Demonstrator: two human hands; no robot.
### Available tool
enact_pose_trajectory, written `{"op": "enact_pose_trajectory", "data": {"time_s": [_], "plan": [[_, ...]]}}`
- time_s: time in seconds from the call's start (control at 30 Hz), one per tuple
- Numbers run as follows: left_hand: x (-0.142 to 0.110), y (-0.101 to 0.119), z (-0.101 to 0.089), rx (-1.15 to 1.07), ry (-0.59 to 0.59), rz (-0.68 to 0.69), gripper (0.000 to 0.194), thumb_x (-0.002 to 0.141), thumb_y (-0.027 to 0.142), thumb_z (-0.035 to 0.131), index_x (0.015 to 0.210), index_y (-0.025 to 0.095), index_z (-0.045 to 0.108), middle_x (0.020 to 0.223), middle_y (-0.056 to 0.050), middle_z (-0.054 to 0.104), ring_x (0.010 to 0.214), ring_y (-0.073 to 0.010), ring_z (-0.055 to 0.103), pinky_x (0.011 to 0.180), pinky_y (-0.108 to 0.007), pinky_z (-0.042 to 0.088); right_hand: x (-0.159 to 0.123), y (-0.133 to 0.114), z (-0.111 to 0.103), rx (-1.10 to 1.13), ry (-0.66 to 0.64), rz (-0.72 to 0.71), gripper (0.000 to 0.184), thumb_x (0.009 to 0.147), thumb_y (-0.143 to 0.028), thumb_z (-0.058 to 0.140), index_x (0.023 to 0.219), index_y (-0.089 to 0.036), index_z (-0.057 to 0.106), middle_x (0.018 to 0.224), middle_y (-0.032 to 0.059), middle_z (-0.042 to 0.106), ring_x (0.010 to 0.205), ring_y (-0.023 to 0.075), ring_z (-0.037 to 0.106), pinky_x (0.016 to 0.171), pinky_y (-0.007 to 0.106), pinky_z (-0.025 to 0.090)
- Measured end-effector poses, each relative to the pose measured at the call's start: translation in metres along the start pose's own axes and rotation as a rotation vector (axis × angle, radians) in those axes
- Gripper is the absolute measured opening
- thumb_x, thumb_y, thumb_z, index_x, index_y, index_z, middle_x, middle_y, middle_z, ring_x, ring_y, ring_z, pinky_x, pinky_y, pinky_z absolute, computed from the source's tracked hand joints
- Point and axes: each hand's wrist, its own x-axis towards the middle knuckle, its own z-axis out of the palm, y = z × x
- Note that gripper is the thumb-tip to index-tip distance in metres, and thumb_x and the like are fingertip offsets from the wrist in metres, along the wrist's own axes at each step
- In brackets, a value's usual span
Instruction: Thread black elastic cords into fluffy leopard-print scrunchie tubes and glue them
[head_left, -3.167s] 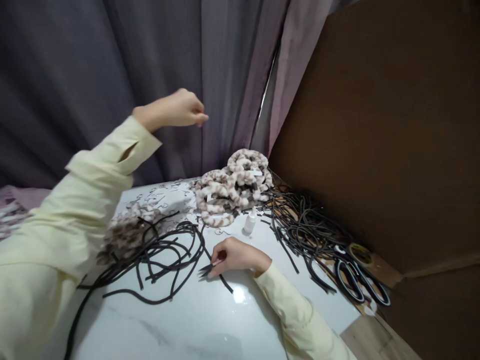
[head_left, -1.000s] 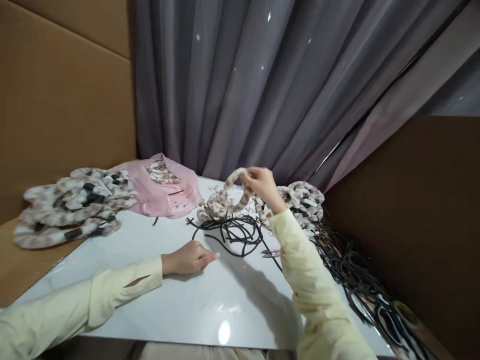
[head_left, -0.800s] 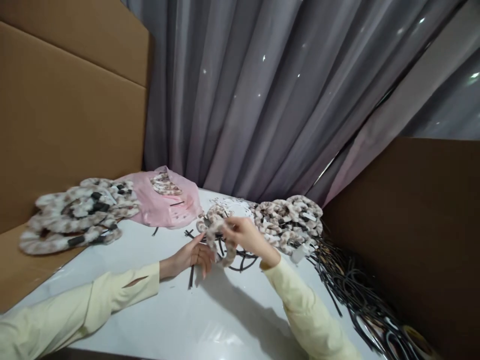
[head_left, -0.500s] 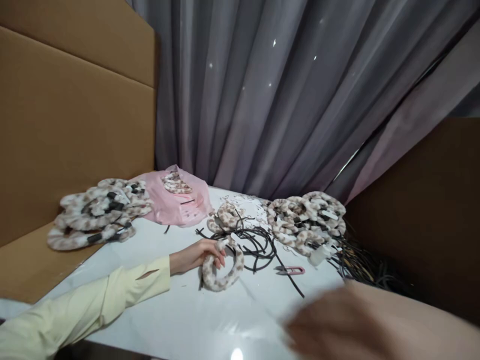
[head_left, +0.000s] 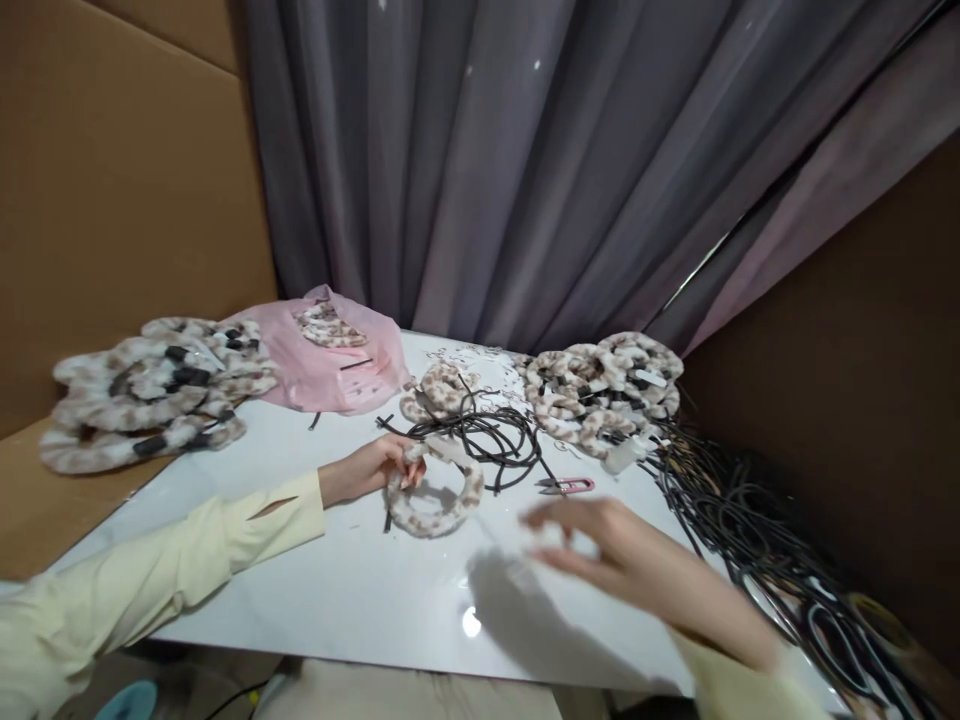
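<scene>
In the head view my left hand (head_left: 375, 468) is closed on a small plush ring (head_left: 439, 522), white fur with brown patches, lying just over the white tabletop. A pale band shows at the ring's top edge. To the right of the ring, my right hand (head_left: 592, 545) is above the table, slightly blurred, its thumb and fingers curled toward each other. Whatever may be between its fingertips is too small and smeared to make out. Pink thread snips (head_left: 566, 486) lie behind the right hand. Black cords (head_left: 495, 440) are tangled behind the ring.
Plush rings (head_left: 161, 390) are heaped at the left, more rings (head_left: 607, 390) at the back right. A pink plastic bag (head_left: 337, 380) holds some. Another ring (head_left: 439, 390) lies behind the cords. Many dark cords (head_left: 750, 530) line the right side. Cardboard walls (head_left: 127, 200) flank the table.
My right hand has come from the blurred lower right foreground inward toward the ring. My left hand keeps its hold on the ring. The view has tilted downward, showing the table's front edge.
</scene>
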Motion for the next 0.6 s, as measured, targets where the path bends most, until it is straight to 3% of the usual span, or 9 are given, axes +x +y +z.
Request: {"op": "enact_pose_trajectory", "data": {"time_s": [0.13, 0.3, 0.4, 0.5, 0.6], "plan": [[-0.001, -0.001, 0.001, 0.027, 0.039, -0.012, 0.011, 0.047, 0.006, 0.048, 0.05, 0.01, 0.059, 0.047, -0.004, 0.059, 0.045, -0.0106, 0.052, 0.047, -0.02, 0.036, 0.043, 0.002, 0.032, 0.244, -0.141, 0.108, 0.033, 0.08, -0.042, 0.059, 0.102, -0.018, 0.063, 0.098, 0.0066, 0.067, 0.083, 0.02, 0.063, 0.068, 0.028, 0.049], [-0.005, 0.002, 0.007, 0.052, 0.074, -0.045, 0.004, 0.052, 0.007, 0.055, 0.052, 0.01, 0.057, 0.049, -0.002, 0.058, 0.046, -0.01, 0.051, 0.048, -0.019, 0.036, 0.061, -0.003, 0.058, 0.232, -0.174, -0.052, 0.021, 0.087, -0.028, 0.051, 0.077, -0.015, 0.064, 0.07, 0.0014, 0.064, 0.061, 0.0124, 0.056, 0.059, 0.022, 0.041], [-0.007, 0.005, 0.012, 0.047, 0.1, -0.034, 0.014, 0.053, 0.007, 0.054, 0.064, 0.011, 0.06, 0.057, -0.001, 0.061, 0.053, -0.0102, 0.053, 0.053, -0.02, 0.038, 0.06, 0.004, 0.062, 0.073, -0.062, -0.182, 0.017, 0.088, -0.018, 0.046, 0.084, -0.015, 0.063, 0.071, 0.0037, 0.064, 0.064, 0.014, 0.055, 0.062, 0.024, 0.042], [-0.009, 0.009, 0.016, 0.017, 0.114, -0.009, 0.028, 0.052, 0.007, 0.051, 0.079, 0.012, 0.061, 0.072, -0.003, 0.063, 0.062, -0.0118, 0.056, 0.059, -0.021, 0.04, 0.064, 0.02, 0.07, -0.229, 0.088, -0.4, 0.024, 0.088, -0.011, 0.04, 0.102, -0.008, 0.059, 0.07, 0.0085, 0.063, 0.068, 0.0189, 0.055, 0.067, 0.033, 0.043], [-0.009, 0.01, 0.015, -0.028, 0.096, -0.02, 0.028, 0.055, 0.012, 0.054, 0.082, 0.011, 0.061, 0.068, -0.004, 0.061, 0.056, -0.0114, 0.051, 0.058, -0.024, 0.038, 0.07, 0.037, 0.082, -0.399, 0.244, -0.534, 0.032, 0.086, -0.008, 0.035, 0.112, -0.004, 0.053, 0.069, 0.0107, 0.061, 0.069, 0.0218, 0.054, 0.064, 0.038, 0.043]]}}
